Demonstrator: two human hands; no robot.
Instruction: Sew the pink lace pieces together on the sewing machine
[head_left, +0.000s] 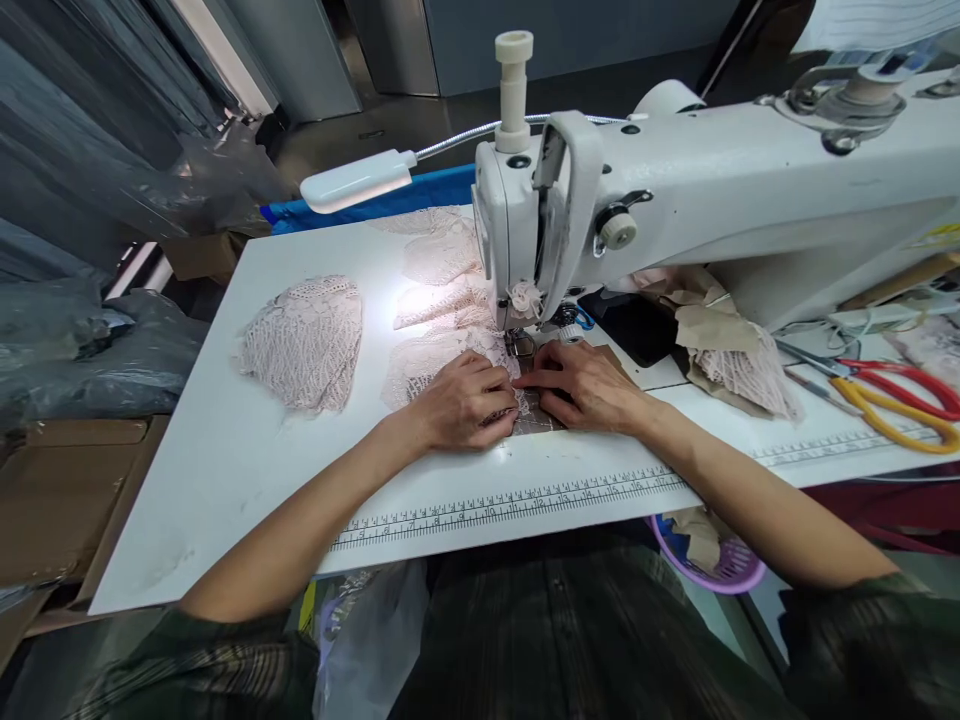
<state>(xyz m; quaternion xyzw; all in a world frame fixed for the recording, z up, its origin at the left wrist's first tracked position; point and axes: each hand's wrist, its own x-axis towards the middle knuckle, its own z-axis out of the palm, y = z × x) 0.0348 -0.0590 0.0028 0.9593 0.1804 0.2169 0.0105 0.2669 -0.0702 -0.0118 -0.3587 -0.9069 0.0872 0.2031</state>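
Observation:
A white sewing machine [720,170] stands on the table, its needle area lit by a lamp. Pale pink lace fabric [427,360] lies at the presser foot [520,343] and spreads out to the left. On that lace, my left hand [472,400] is bent with fingers closed at the fabric's edge, just in front of the foot. My right hand [577,385] sits beside it over the metal plate, its index finger pointing left to the lace edge and its fingers apart. The fingertips of both hands nearly meet. What lies under my left fingers is partly hidden.
A pile of lace pieces [307,345] rests on the left of the table. To the right lie a black phone [626,325], lace with brown paper [724,340] and scissors [892,400]. A ruler strip [517,507] runs along the front edge; a purple basket [731,570] is below.

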